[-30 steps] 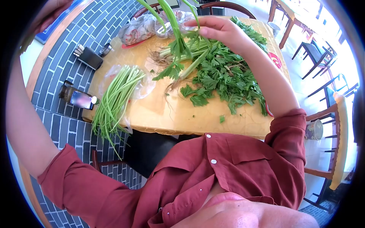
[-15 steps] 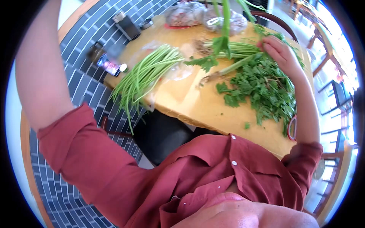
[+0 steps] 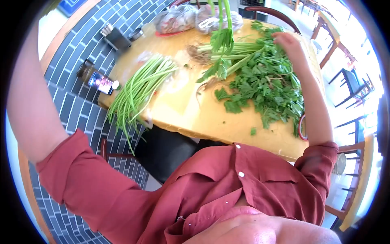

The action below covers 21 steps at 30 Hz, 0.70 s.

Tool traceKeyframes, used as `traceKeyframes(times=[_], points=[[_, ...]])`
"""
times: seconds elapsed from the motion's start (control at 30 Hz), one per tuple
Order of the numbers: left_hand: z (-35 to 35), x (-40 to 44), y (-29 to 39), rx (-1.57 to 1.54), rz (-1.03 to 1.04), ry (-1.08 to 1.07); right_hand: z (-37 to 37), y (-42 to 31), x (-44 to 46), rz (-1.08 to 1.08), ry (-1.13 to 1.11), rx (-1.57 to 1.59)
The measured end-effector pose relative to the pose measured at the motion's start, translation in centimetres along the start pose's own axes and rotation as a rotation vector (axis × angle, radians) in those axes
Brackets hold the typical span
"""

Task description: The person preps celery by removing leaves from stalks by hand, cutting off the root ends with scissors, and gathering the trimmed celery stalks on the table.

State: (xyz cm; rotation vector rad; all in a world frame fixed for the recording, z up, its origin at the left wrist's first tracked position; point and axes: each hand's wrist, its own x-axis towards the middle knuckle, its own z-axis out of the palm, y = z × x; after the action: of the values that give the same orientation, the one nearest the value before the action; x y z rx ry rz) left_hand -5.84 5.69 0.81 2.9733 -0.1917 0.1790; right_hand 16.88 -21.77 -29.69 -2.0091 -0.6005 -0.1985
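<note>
1. Head view: our right hand (image 3: 287, 44) is over the leafy end of the rooted celery (image 3: 266, 81), toward the table's far-right corner; a second ago it was beside the hanging stalk (image 3: 222, 38).
2. We see its fingers bent and blurred, and cannot tell whether they grasp any leaves.
3. Our left arm (image 3: 32, 89) reaches up past the upper left; the left hand, partly visible a second ago, is now out of sight, so we cannot tell its state.
4. We count one leafy stalk hanging in from the top, above the table (image 3: 183, 112); what holds it is hidden.
5. We have one heap of celery across the table's right half, roots pointing left, its stalks too tangled to count.
6. One pile of thin green stems (image 3: 140, 87) lies at the near-left corner, tips over the edge.
7. Two filled plastic bags (image 3: 175, 19) sit by the far edge.
8. We find one phone (image 3: 100, 82) and one dark holder (image 3: 118, 38) along the left edge, and one red ring-shaped handle (image 3: 301, 127) near the right edge, beside the leaves.
</note>
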Motion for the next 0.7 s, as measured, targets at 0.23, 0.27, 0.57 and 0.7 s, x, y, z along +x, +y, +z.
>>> traceKeyframes(times=[0.23, 0.27, 0.57, 0.7], points=[[0.1, 0.5, 0.7, -0.008, 0.005, 0.013, 1.8, -6.6, -2.1, -0.347, -0.069, 0.017], [0.1, 0.6, 0.7, -0.008, 0.004, 0.013, 2.3, -7.9, -2.5, -0.347, -0.083, 0.088], [0.3, 0.7, 0.7, -0.01, -0.008, 0.026, 6.6, -10.7, -1.1, -0.496, 0.171, -0.122], [0.7, 0.6, 0.9, -0.016, -0.023, 0.047, 7.0, -10.2, -1.4, -0.408, 0.097, -0.014]])
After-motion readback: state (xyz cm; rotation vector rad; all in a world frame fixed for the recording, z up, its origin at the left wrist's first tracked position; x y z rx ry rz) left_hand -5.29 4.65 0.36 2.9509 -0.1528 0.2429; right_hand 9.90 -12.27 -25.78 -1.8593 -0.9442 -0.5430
